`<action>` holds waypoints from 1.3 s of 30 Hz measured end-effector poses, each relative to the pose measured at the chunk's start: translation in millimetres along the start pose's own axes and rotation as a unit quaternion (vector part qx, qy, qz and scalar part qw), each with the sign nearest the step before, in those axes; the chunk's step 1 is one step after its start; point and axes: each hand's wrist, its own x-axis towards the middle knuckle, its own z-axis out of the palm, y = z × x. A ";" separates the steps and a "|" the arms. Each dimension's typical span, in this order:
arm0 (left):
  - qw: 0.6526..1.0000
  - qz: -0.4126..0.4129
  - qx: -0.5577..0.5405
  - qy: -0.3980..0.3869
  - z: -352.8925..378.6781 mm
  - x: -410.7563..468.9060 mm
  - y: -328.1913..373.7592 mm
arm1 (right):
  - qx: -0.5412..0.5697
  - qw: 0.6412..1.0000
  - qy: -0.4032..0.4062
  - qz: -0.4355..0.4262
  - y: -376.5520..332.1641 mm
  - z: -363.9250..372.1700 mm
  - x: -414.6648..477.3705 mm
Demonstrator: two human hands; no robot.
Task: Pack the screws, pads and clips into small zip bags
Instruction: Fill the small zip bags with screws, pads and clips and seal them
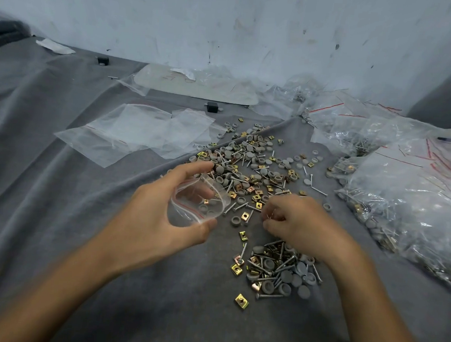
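Bag, mouth open with a few pads inside, is gripped in the left hand above the bench. Right hand is curled over loose parts; whether it holds any cannot be told. Filled bags are heaped at right. A large pile and empty bags remain.

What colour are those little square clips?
Shiny gold-yellow clips, clearest in the head view.

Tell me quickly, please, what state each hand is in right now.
Left hand: holds a small zip bag, mouth open.
Right hand: fingers curled by the loose parts; whether they pinch anything cannot be told.
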 end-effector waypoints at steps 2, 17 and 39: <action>1.000 0.003 0.002 -0.001 1.7 -0.1 0.3 | 0.089 0.993 0.068 -0.038 -2.6 -5.1 -2.0; 1.000 0.016 0.006 0.011 1.8 1.5 -2.8 | 0.350 0.905 0.166 -0.174 -29.6 -10.9 -14.9; 1.000 0.006 0.006 0.003 0.8 -0.1 -2.3 | 0.012 0.999 0.048 0.018 18.5 -0.9 1.2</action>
